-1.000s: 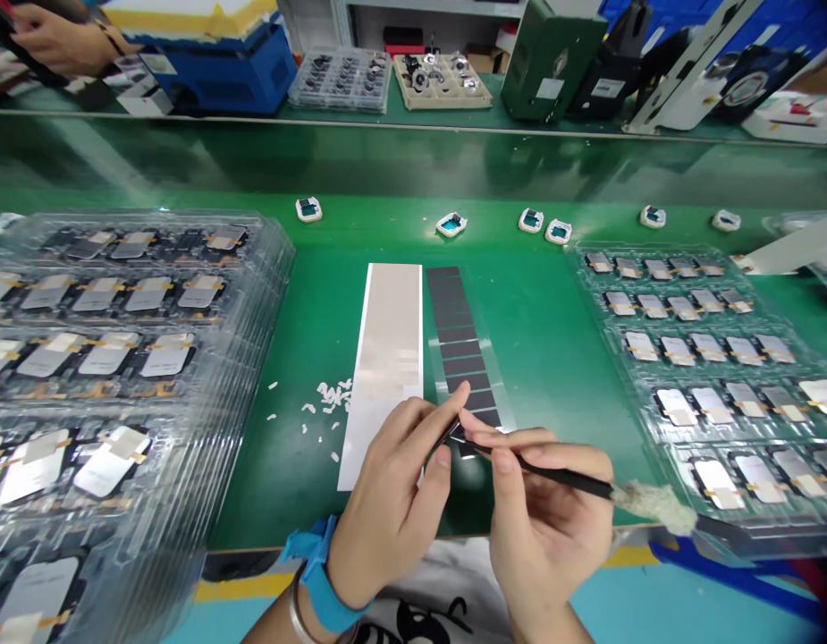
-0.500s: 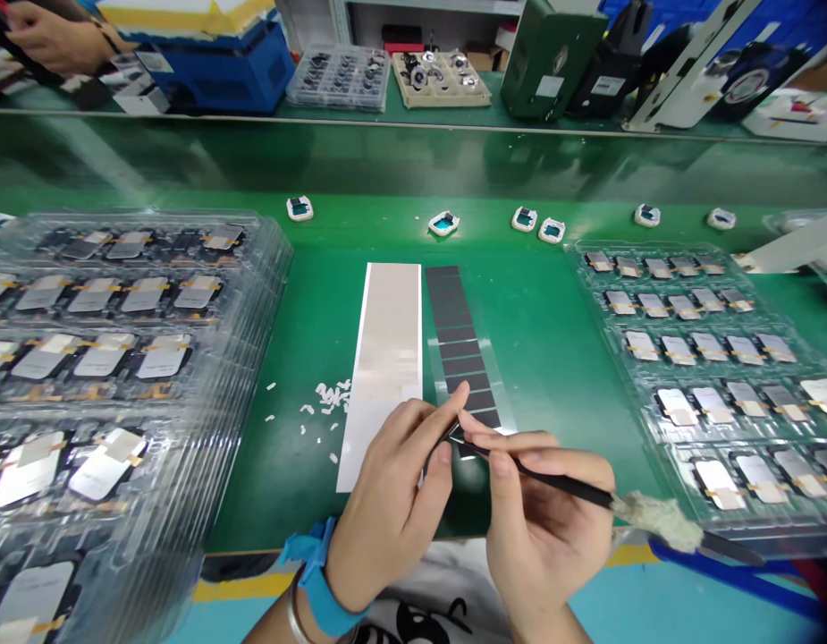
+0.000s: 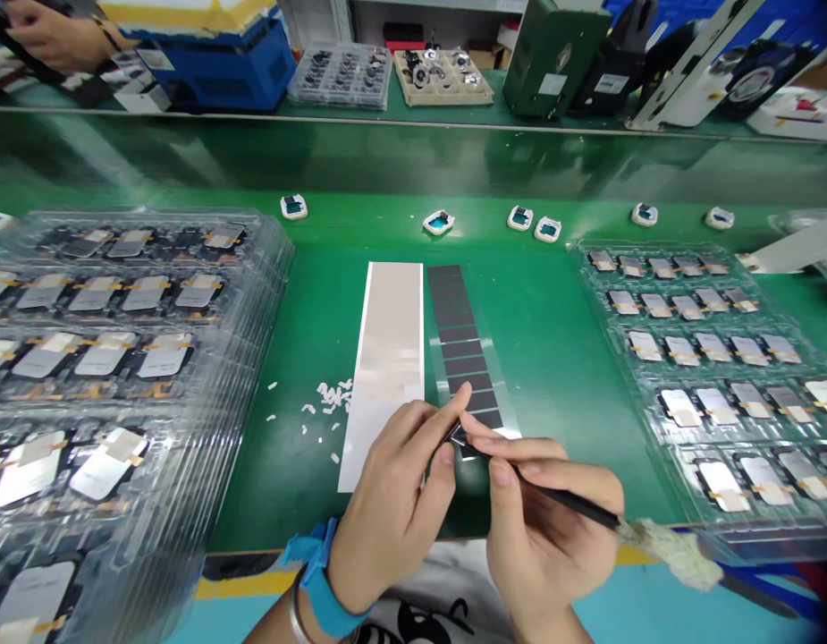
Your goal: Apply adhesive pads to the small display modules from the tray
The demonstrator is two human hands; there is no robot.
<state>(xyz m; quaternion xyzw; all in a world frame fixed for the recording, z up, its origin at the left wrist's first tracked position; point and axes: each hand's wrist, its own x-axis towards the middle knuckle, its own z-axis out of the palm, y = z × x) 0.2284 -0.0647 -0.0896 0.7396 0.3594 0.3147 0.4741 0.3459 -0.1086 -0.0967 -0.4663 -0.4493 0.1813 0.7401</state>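
Observation:
Near the table's front edge, my left hand [image 3: 400, 478] is closed, thumb and forefinger pinching a small dark piece [image 3: 457, 436], mostly hidden by the fingers. My right hand [image 3: 553, 523] grips slim black tweezers [image 3: 574, 504] with pale wrapping around the rear part. Their tip meets the dark piece between my hands. Just beyond my fingers lies a clear strip bearing dark rectangular stickers [image 3: 461, 335]. A long pale sheet with white edges [image 3: 390, 340] lies left of it, partly beneath my left hand.
Stacked clear trays of small screen modules [image 3: 118, 295] stand at left; another such tray [image 3: 698, 344] lies at right. White scraps [image 3: 333, 395] are scattered beside the sheet. Small white-framed parts [image 3: 438, 222] sit along the green strip behind. Another person's hand [image 3: 54, 45] shows at upper left.
My right hand and the tweezers' rear end have shifted slightly right and down. The white-framed parts at the back have slid a little left. My left hand keeps its pinch.

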